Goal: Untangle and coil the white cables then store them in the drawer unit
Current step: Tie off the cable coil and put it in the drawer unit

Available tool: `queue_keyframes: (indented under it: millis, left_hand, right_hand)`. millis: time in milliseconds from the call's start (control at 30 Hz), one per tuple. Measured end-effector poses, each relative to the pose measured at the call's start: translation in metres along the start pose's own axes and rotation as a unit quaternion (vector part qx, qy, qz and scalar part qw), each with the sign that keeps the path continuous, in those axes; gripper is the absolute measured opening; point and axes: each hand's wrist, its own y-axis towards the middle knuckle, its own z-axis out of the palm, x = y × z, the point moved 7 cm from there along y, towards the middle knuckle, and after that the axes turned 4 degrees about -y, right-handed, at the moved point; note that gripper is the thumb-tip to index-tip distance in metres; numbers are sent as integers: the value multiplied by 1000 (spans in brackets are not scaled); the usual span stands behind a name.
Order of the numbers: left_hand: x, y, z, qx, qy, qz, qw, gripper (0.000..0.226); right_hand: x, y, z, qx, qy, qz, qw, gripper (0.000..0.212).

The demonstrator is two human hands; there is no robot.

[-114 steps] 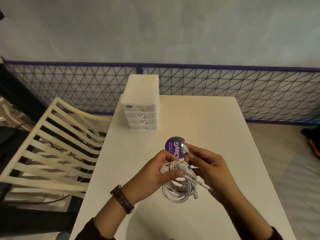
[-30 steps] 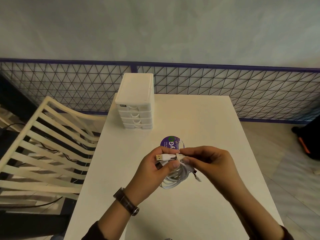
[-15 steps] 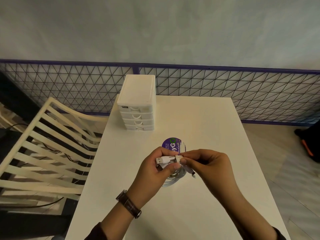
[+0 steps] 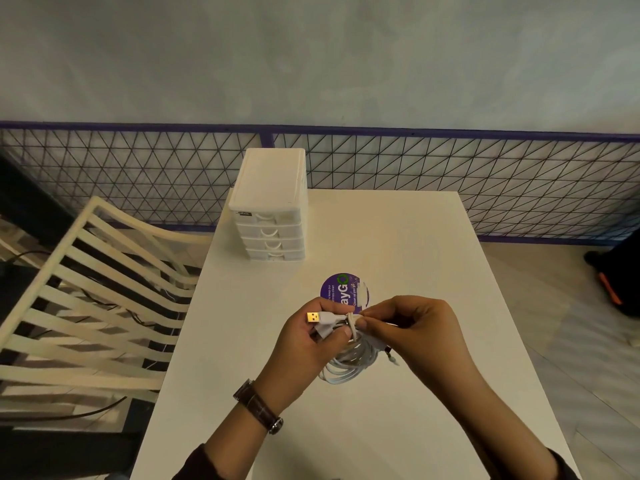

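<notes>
A bundle of white cables (image 4: 349,367) hangs in loops above the white table (image 4: 398,244), held between both hands. My left hand (image 4: 304,344) grips the top of the coil, with a gold USB plug (image 4: 313,317) sticking out to the left past the thumb. My right hand (image 4: 412,327) pinches a cable strand wrapped across the coil's top, fingertips touching the left thumb. A small plug end dangles below the right hand. The white drawer unit (image 4: 272,206) stands at the table's far left, its several drawers shut.
A round purple sticker (image 4: 341,292) lies on the table just beyond my hands. A cream slatted chair (image 4: 90,306) stands left of the table. A wire mesh fence (image 4: 485,174) runs behind it. A dark object with orange trim (image 4: 613,282) sits on the floor at right.
The loose coil has been gathered tighter. A USB plug now points left out of my left hand, and my right hand has moved to the coil's top, pinching a strand wound across it.
</notes>
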Motion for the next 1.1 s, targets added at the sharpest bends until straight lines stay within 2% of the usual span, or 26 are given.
queue_keyframes:
  millis: [133, 233, 400, 600, 733, 800, 900, 967, 1100]
  left_hand:
    - [1, 0, 0, -2, -11, 5, 1000, 21]
    - [-1, 1, 0, -6, -15, 14, 1000, 29]
    - [0, -2, 0, -14, -31, 16, 999, 31]
    - [-6, 1, -6, -80, -29, 36, 996, 29]
    - [-9, -2, -6, -58, -25, 33, 997, 33]
    - [-9, -3, -7, -61, -41, 32, 997, 29]
    - [-12, -4, -10, -82, -55, 39, 994, 22]
    - [-13, -6, -12, -86, -56, 43, 994, 22]
    - [-13, -8, -14, -81, -65, 39, 994, 21]
  right_hand:
    - [4, -1, 2, -2, -43, -34, 999, 26]
    - [7, -6, 5, -33, -88, -78, 992, 23]
    - [10, -15, 6, -71, -76, -127, 986, 21]
    - [16, -33, 25, -57, -94, -152, 982, 45]
    - [11, -33, 24, -47, -74, -149, 985, 67]
    - [8, -26, 18, -44, -19, -134, 990, 61]
    - [1, -16, 13, -31, 99, -90, 991, 33]
    - [-2, -12, 13, -13, 106, -85, 991, 20]
    - [4, -10, 16, 19, 23, -123, 992, 19]
